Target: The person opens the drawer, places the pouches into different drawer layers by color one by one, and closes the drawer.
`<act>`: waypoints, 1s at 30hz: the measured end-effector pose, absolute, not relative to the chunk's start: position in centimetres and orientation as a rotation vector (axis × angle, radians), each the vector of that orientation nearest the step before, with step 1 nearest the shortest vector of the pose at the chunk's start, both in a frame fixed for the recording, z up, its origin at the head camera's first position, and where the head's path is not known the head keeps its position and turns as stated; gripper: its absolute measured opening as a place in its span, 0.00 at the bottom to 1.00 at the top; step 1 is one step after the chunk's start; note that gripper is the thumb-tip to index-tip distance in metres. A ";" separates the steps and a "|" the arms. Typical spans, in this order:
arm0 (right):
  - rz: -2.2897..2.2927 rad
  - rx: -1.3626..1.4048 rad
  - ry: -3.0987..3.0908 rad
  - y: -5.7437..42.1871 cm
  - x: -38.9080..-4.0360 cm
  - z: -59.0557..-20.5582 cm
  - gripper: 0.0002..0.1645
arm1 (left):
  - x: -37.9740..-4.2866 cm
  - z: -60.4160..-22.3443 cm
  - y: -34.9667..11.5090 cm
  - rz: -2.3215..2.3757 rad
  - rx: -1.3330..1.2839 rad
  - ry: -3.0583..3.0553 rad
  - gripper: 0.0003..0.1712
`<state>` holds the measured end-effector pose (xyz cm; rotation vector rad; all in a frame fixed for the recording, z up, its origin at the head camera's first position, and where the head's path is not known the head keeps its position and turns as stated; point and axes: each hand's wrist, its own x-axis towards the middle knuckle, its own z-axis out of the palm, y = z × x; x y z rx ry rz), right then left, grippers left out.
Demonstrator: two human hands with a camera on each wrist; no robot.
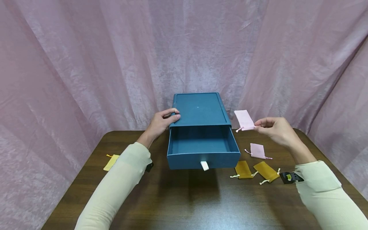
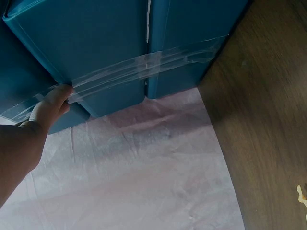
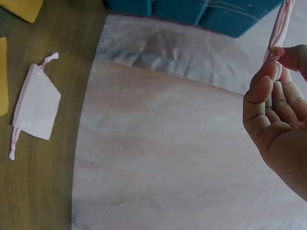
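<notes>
A blue drawer box (image 1: pixel 199 110) stands at the table's far side, its top drawer (image 1: pixel 204 160) pulled out and its bare inner floor showing. My left hand (image 1: pixel 162 123) rests on the box's upper left edge; thumb and forefinger lie over the rim. In the left wrist view, the left hand (image 2: pixel 45 112) touches the box's taped side (image 2: pixel 110 57). To the right of the box, my right hand (image 1: pixel 274 129) pinches a small pink drawstring pouch (image 1: pixel 244 120) by its corner, above the table. The right wrist view shows thumb and forefinger on its cord.
Below the right hand lie another pink pouch (image 1: pixel 257 150) and two mustard pouches (image 1: pixel 243 169). A yellow pouch (image 1: pixel 111 162) lies beside the left forearm. A white pull tab (image 1: pixel 204 165) sticks out of the drawer front. Pink curtain (image 1: pixel 201 48) hangs behind the wooden table (image 1: pixel 201 204).
</notes>
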<state>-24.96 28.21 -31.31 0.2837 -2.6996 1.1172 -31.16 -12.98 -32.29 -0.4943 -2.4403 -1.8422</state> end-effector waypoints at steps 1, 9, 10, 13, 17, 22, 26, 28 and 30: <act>1.126 0.285 -2.694 28.2 -24.9 -31.2 0.14 | -31.2 -32.3 -13.0 -1.842 -0.494 -2.441 0.13; 1.202 0.328 -2.663 27.8 -24.4 -30.2 0.15 | -31.1 -32.3 -13.1 -1.867 -0.494 -2.424 0.13; 1.209 0.336 -2.658 27.7 -24.3 -30.1 0.15 | -31.1 -32.4 -13.1 -1.868 -0.493 -2.423 0.13; 1.225 0.346 -2.646 27.5 -24.1 -29.7 0.15 | -31.1 -32.4 -13.0 -1.879 -0.487 -2.422 0.13; 1.236 0.380 -2.634 27.2 -23.9 -29.3 0.15 | -31.2 -32.3 -13.0 -1.876 -0.480 -2.429 0.14; 1.253 0.410 -2.620 26.8 -23.5 -28.6 0.14 | -31.2 -32.4 -12.9 -1.869 -0.484 -2.429 0.15; 1.256 0.421 -2.608 26.4 -23.2 -28.2 0.14 | -31.2 -32.4 -12.9 -1.862 -0.497 -2.433 0.14; 1.251 0.428 -2.603 26.3 -23.0 -28.0 0.13 | -31.2 -32.3 -12.9 -1.853 -0.499 -2.438 0.14; 1.247 0.440 -2.600 26.2 -22.9 -27.8 0.12 | -31.2 -32.2 -12.9 -1.844 -0.500 -2.442 0.14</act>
